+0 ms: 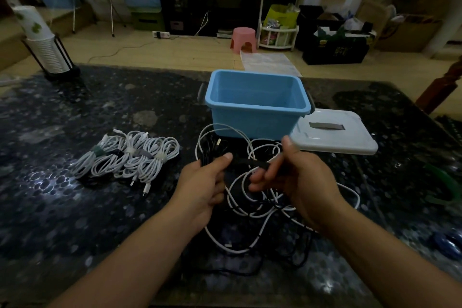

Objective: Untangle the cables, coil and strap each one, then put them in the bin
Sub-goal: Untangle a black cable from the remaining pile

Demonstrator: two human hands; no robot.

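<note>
Both hands are raised over a dark speckled tabletop (75,112), working on one black cable (246,163) that stretches between them. The left hand (202,187) curls around a coiled bundle of that black cable, thumb pressed on top. The right hand (297,177) pinches the other end of the same dark stretch between thumb and curled fingers (whether this dark piece is the cable itself or a strap is too dim to tell).

Beneath and around the hands lies a loose tangle of white and black cables (250,210), loops overlapping on the table, one white loop rising up toward the bin. A white plug end (228,246) lies near the front of the tangle.

To the left, well apart from the tangle, a row of coiled white cables (130,157) lies side by side, each bound around the middle with a strap.

The blue plastic bin (257,105) stands upright just behind the tangle, open at the top. Its white lid (335,135) lies flat just beside it on the right, touching or nearly touching its base.

At the far left edge of the table stands a stack of paper cups in a black wire holder (47,50)
</note>
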